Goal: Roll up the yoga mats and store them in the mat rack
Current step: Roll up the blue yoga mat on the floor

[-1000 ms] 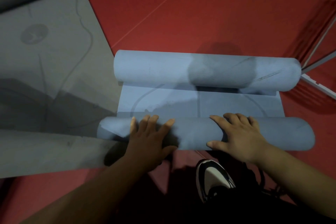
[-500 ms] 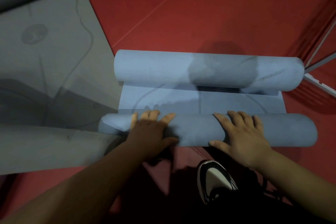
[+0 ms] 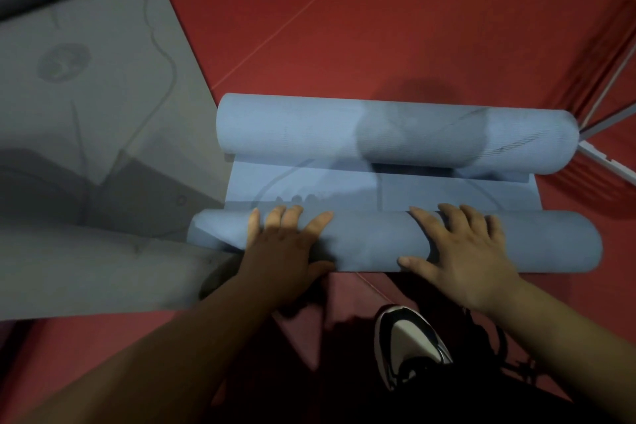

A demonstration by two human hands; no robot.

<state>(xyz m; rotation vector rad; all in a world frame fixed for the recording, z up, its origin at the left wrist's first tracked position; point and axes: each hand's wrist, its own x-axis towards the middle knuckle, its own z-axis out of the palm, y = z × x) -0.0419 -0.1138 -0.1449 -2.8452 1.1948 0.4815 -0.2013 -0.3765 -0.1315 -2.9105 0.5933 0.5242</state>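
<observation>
**Two palms on a half-rolled mat**

A person crouches over a blue mat (image 3: 378, 189) laid across the red floor (image 3: 344, 27), with both hands flat on the near roll (image 3: 371, 244). The left hand (image 3: 285, 248) presses close to the roll's left end and the right hand (image 3: 461, 251) sits right of centre. The fingers (image 3: 321, 222) of each are spread wide and straight across the top of the roll, curled round nothing.

A short flat strip of mat separates this roll from the far roll (image 3: 309, 129), a thicker coil at the mat's other end. A grey mat (image 3: 86, 113) lies open to the left, its edge just beside the blue one's left end. A black-and-white shoe (image 3: 409, 344) shows below the hands. A white frame (image 3: 599, 155) stands at the right edge; whether it is the rack cannot be told.

The mat looks soft, light and springy, with a matte, grippy face, so it is likely to uncurl once pressure lifts. The left end of the near roll appears looser and slightly out of line. Even pressure from both palms, set well apart along the roll, should hold the coil tight and straight. For carrying, a grasp round the middle of the finished roll seems the safest hold.
</observation>
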